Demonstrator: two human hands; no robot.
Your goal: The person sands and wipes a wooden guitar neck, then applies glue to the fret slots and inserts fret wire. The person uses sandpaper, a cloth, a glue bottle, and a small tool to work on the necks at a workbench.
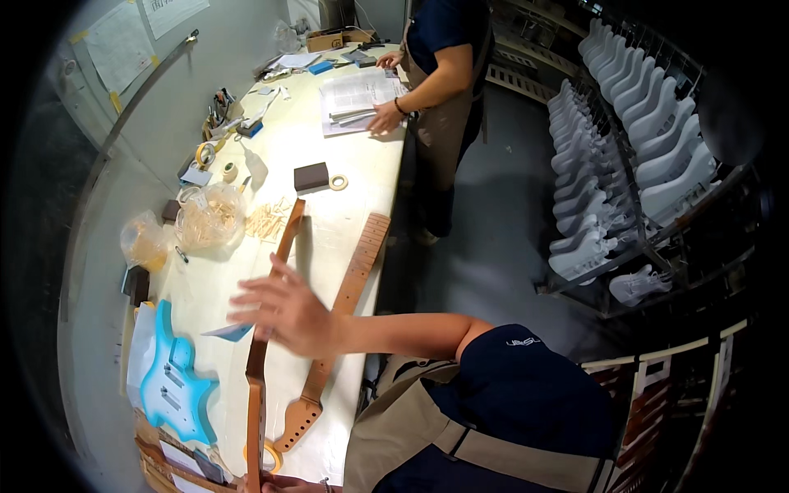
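A brown wooden guitar neck (256,407) stands on edge, running from the lower edge up the bench. My left hand (283,485), mostly cut off by the lower edge, is closed around its near end. My right hand (283,308) is over the middle of this neck, fingers partly spread and slightly blurred. A thin blue and white sheet (233,332) sticks out below its fingers, apparently held against the palm; the grip itself is hidden. To the right lies a second guitar neck (362,267), with frets and a drilled headstock, passing partly under my right forearm.
A light blue guitar body (174,378) lies at left. Past the necks are a dark block (311,177), a tape roll (338,182), small wooden sticks (267,220) and a plastic bag (209,216). A co-worker (448,90) handles papers (333,90) at the far end. White guitar bodies (649,123) hang on racks at right.
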